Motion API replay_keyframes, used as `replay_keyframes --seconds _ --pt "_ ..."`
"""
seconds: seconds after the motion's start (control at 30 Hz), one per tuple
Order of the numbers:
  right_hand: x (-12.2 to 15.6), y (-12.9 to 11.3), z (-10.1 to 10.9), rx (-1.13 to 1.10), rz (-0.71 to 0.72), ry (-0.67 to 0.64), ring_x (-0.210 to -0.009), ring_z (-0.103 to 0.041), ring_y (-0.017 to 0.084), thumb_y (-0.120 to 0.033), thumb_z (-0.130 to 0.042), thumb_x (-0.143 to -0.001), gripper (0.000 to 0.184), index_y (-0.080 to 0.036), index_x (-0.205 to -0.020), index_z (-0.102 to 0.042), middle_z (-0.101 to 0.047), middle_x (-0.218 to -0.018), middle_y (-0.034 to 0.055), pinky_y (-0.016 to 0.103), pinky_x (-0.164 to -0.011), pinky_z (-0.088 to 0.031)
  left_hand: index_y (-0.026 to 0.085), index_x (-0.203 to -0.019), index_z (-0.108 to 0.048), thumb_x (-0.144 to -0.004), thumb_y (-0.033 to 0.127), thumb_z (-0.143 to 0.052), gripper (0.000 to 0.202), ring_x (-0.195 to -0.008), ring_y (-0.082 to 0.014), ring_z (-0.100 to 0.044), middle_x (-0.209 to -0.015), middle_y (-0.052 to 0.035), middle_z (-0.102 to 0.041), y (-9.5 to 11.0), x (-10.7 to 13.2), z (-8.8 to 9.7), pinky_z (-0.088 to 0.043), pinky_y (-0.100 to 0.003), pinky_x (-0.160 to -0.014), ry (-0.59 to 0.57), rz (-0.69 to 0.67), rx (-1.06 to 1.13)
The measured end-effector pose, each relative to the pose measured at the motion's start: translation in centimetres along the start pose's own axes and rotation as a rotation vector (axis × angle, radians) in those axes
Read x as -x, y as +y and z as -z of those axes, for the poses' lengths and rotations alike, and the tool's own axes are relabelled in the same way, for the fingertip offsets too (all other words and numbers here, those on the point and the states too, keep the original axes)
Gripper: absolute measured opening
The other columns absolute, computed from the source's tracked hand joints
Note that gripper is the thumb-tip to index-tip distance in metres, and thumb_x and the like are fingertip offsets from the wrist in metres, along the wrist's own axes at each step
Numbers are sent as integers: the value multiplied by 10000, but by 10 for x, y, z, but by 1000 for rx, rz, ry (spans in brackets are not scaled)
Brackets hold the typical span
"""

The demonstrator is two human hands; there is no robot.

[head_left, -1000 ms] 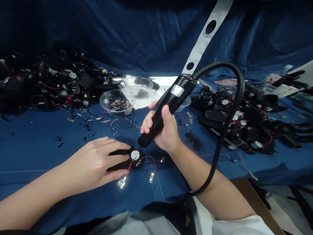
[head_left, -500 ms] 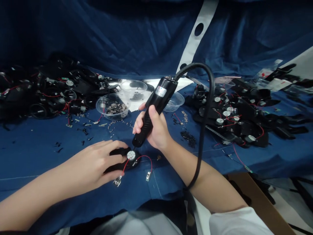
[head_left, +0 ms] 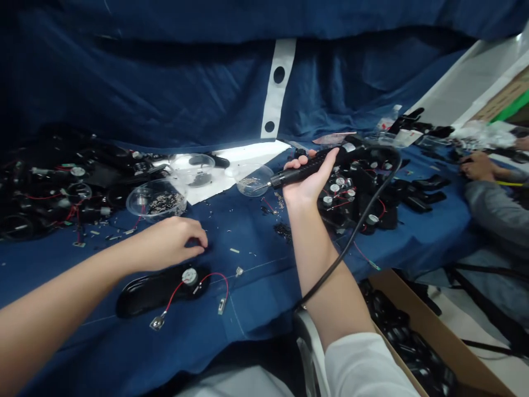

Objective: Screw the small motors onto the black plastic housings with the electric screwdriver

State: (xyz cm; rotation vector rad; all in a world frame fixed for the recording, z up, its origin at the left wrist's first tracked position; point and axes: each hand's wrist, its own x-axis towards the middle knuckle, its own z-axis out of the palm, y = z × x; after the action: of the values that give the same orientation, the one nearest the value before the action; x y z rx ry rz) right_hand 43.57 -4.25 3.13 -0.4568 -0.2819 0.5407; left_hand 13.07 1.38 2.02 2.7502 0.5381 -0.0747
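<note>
The black elongated housing lies on the worktop, its long axis running roughly left to right, the round white-topped motor at its right end; the left hand is nearer, just beyond that end, fingers curled with tips close together, though whether they pinch anything I cannot tell. The right hand, well apart beyond and right of the housing, is wrapped around the electric screwdriver, its bit pointing left.

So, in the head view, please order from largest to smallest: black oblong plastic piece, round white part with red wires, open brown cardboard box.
1. Open brown cardboard box, partly cut off
2. Black oblong plastic piece
3. Round white part
</note>
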Motion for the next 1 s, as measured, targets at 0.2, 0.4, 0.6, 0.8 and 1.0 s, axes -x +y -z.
replay_keyframes --seconds 0.2,0.4,0.6,0.8,1.0 --pt "-10 9 10 -67 -71 65 -518 -455 86 -701 -592 -857 484 -229 -808 -499 -450 -633 -77 252 -566 -440 282 -910 -791 -902 153 -627 209 -969 -204 -711 -993 0 -756 -10 -31 -13 -520 -306 -857 -129 -100 -189" --pt "1 19 7 -24 -95 -23 -529 -463 94 -710 -612 -832 486 -239 -827 -495 -455 -636 -79 257 -581 -454 241 -881 -749 -923 183 -579 184 -838 -153 -698 -955 -17 -724 -12 -25 -11 -525 -253 -776 -21 -285 -107" --pt "28 28 -10 110 -132 -137 -512 -445 103 -737 -557 -843 487 -256 -845 -479 -419 -632 -83 265 -577 -471 179 -740 -650 -879 219 -627 146 -806 -138 -719 -848 -2 -758 2 5 -5 -566 -237 -763 406 -120 347" --pt "86 31 -47 176 -198 -284 -510 -458 119 -776 -571 -845 520 -259 -842 -513 -417 -613 -69 277 -558 -470 187 -860 -612 -890 220 -718 115 -728 -144 -729 -815 -7 -772 15 60 -15 -605 -246 -685 569 24 641" --pt "149 20 -70 164 -251 -358 -487 -456 132 -765 -547 -886 497 -269 -893 -554 -432 -597 -60 289 -541 -455 229 -1159 -624 -878 143 -745 317 -777 -136 -759 -868 23 -782 25 88 -32 -641 -241 -759 789 -110 431"
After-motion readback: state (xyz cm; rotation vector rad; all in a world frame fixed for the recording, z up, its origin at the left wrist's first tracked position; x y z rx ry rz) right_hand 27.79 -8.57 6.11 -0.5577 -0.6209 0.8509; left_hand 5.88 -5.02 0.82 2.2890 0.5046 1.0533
